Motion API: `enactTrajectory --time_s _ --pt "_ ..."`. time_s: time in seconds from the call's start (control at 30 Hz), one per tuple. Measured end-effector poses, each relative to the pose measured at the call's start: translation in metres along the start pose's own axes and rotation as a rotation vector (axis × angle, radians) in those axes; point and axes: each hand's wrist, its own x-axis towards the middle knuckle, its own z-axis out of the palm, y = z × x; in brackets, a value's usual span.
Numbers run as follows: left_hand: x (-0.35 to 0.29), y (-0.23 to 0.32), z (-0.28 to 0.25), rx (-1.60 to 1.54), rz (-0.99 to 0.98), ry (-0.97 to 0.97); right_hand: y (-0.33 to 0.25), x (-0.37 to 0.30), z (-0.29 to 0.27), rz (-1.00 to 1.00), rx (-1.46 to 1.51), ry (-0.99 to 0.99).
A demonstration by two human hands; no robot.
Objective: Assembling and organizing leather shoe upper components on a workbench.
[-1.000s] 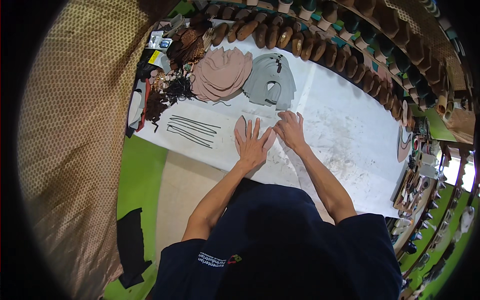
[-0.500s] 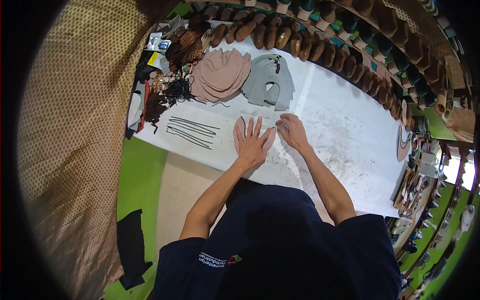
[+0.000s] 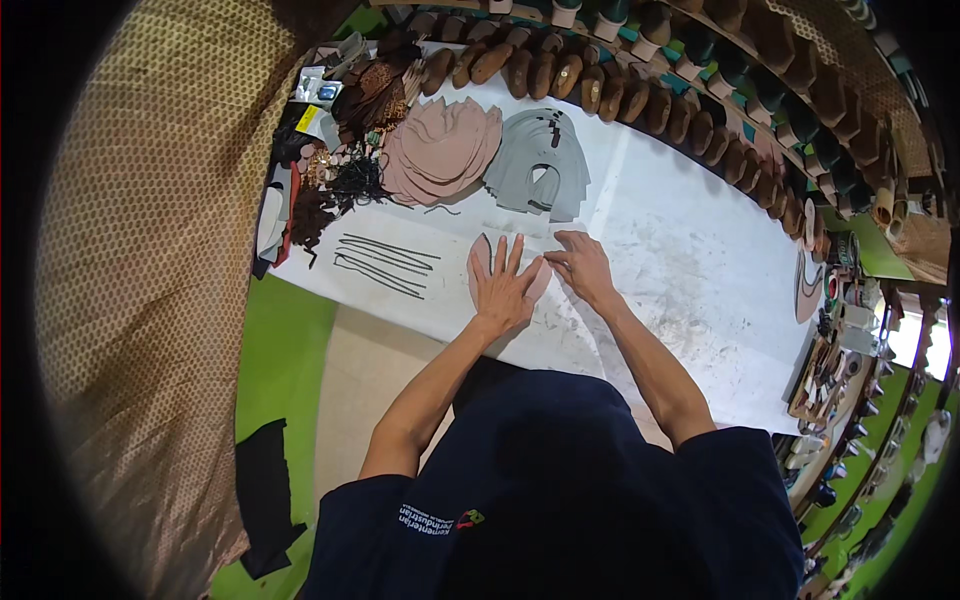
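Observation:
My left hand [image 3: 503,293] lies flat with its fingers spread on a curved pink shoe-upper piece [image 3: 475,287], which shows on both sides of the hand. A thin dark strip [image 3: 488,247] runs along part of the piece near those fingers. At the piece's upper right edge, my right hand [image 3: 587,270] has its thumb and fingertips drawn together; whatever is between them is too small to make out. Left of the hands, several dark thin strips [image 3: 385,263] lie side by side on the white table [image 3: 690,270].
Beyond the hands are a pink stack of cut pieces [image 3: 440,150] and a grey stack [image 3: 540,150]. Brown shoe lasts [image 3: 593,88] line the back edge. Scraps and black cords [image 3: 355,178] crowd the left end; a tool tray [image 3: 818,378] stands at the right.
My right hand has shifted slightly left, bringing its thumb and fingertips to the pink piece's upper right edge. The left hand stays flat in place.

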Motion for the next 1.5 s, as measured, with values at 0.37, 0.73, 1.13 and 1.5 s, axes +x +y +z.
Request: enactTrajectory --time_s 0.37,0.73,1.13,1.5 --pt "-0.008 -0.001 -0.013 -0.085 -0.099 -0.010 0.000 -0.014 0.002 0.013 0.100 0.076" --pt "-0.063 -0.039 -0.013 -0.121 -0.259 0.057 -0.017 -0.036 0.019 -0.134 -0.172 0.073" --pt "-0.074 -0.055 -0.008 -0.111 -0.119 0.043 -0.044 -0.042 0.018 0.175 -0.134 0.193" --pt "-0.063 -0.075 -0.019 -0.131 0.030 -0.051 -0.064 -0.037 0.027 0.276 -0.352 0.199"
